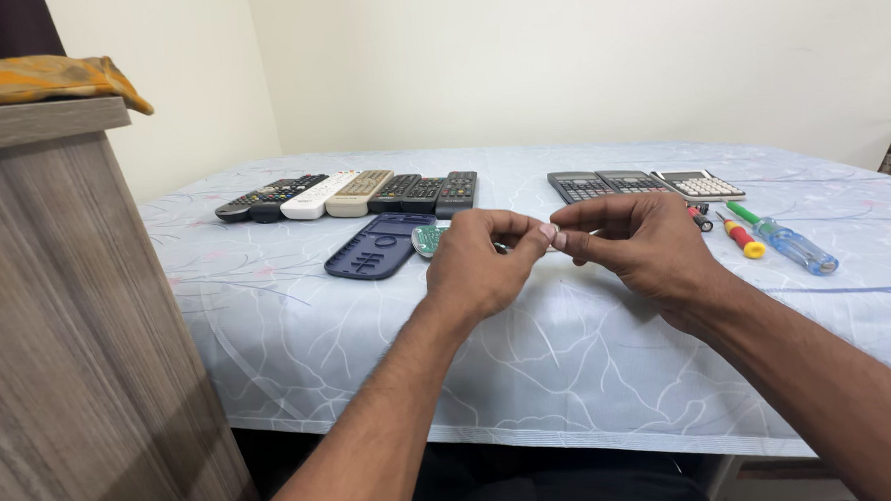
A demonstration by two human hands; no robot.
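Left hand: our left hand (481,264) is raised over the near part of the table, fingers curled in, thumb and forefinger pinched at the tips.
Right hand: our right hand (637,240) faces it, fingertips nearly touching the left's, also pinched.
Held thing: we cannot tell what sits between the fingertips; it is too small and hidden by the fingers, so we cannot give its long axis or heading either.
Circuit board: a green board (427,241) peeks out just behind our left hand, partly covered by it.
Shell: a dark blue remote shell (377,247) lies open side up, left of our left hand, its long axis running away from us, tilted slightly right.
Remotes: a row of remotes (348,195) lies beyond the left hand, side by side.
Calculators: three calculators (643,184) lie beyond our right hand.
Screwdrivers: screwdrivers (781,239) lie right of our right hand, tips pointing away and leftward.
Table: a pale patterned cloth (531,367) covers it.
Cabinet: a wooden cabinet (58,328) stands far left of our left arm.
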